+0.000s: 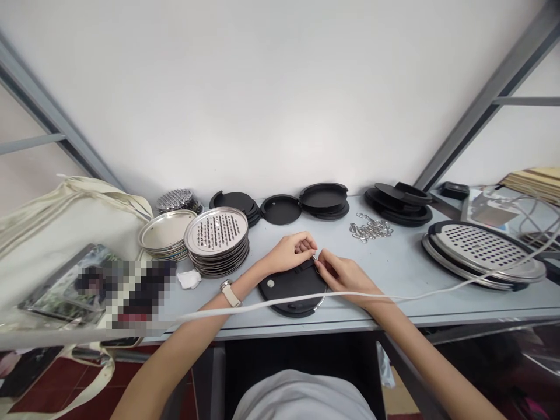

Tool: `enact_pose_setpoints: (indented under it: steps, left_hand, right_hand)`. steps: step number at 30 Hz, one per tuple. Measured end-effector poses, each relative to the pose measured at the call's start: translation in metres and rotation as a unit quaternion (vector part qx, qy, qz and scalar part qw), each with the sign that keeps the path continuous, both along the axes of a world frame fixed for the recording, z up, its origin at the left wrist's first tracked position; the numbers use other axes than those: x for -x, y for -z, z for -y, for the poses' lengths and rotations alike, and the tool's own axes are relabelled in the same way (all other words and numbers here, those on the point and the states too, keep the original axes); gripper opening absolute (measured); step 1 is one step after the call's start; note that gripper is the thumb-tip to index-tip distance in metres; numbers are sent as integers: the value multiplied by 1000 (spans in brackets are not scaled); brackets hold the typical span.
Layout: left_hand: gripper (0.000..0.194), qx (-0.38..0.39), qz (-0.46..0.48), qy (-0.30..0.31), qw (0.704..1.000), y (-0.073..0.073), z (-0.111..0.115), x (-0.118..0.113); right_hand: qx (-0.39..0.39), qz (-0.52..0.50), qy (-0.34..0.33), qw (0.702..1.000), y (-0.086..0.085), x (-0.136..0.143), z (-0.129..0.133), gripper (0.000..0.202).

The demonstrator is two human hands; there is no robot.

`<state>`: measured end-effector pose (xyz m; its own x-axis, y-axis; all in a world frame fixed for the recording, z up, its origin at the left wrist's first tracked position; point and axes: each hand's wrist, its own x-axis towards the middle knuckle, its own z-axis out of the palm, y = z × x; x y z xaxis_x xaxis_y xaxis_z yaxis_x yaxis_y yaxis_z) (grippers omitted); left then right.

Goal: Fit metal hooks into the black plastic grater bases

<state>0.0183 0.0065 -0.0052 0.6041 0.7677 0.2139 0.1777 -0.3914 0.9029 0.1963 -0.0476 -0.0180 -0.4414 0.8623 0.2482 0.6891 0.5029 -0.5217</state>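
Observation:
Close to the table's front edge lies a round black plastic disc (289, 294) with a pale round spot and a curved metal edge at its lower right. My left hand (291, 254), with a watch on the wrist, rests over the disc's far side with its fingers curled in a pinch. From the right, my right hand (341, 271) pinches a small shiny metal wire piece (315, 259) at the disc's far edge, where the fingertips of both hands meet. Its exact shape is partly hidden by the fingers. Right of the hands lies a pile of metal wire hooks (370, 228).
Left stand stacked metal grater discs (216, 233) and plain metal discs (164, 230). Black round plastic parts (324, 198) line the wall. A perforated grater stack (485, 251) sits at right. A white cable (415, 297) crosses in front. A cloth bag (65, 221) is far left.

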Motion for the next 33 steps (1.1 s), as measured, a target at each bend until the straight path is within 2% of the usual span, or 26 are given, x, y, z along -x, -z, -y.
enact_pose_setpoints:
  steps: [10, 14, 17, 20, 22, 24, 33]
  left_hand:
    - [14, -19, -28, 5, 999, 1, 0, 0]
    - [11, -126, -75, -59, 987, -5, 5, 2]
    - [16, -249, -184, -108, 945, -13, 12, 6]
    - [25, -330, -287, -43, 898, -18, 17, 11]
    - [24, -353, -312, 8, 882, -18, 17, 14]
    - [21, -364, -316, 34, 875, -16, 16, 14]
    - [19, -379, -320, 70, 865, -16, 14, 15]
  right_hand:
    - [-3, 6, 4, 1000, 3, 0, -2, 14]
    - [1, 8, 14, 1000, 4, -1, -2, 15]
    - [6, 10, 29, 999, 3, -2, -3, 15]
    - [12, 3, 42, 999, 4, -2, -3, 16]
    - [13, -3, 47, 999, 4, -2, -3, 16]
    - [11, -7, 47, 999, 5, -2, -3, 16]
    - [62, -13, 0, 998, 2, -4, -5, 22]
